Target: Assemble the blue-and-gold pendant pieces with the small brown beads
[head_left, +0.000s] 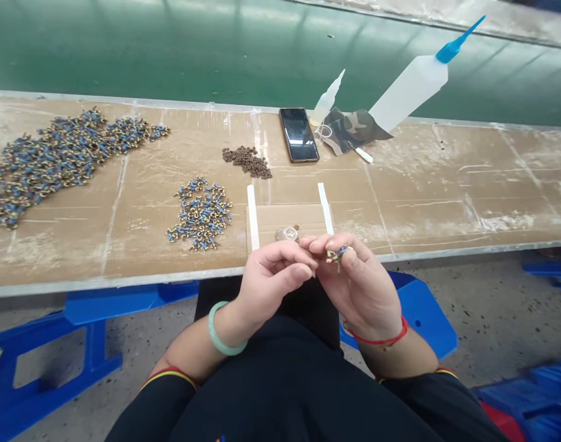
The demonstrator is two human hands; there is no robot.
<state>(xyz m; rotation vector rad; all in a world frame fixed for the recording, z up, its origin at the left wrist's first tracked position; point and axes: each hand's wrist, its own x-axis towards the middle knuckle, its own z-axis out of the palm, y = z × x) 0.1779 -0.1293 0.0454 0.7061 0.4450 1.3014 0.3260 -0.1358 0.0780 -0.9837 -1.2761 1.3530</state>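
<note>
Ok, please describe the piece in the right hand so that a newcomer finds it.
By the near edge of the brown table, find the right hand with a red bracelet. Between its fingers is a small blue-and-yellow piece. Unlike the similar pieces heaped on the table, it is held.

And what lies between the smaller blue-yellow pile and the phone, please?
A heap of small brown pieces lies between them, in the head view.

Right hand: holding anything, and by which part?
The right hand pinches a blue-yellow piece between thumb and fingers; which part is too small to tell.
</note>
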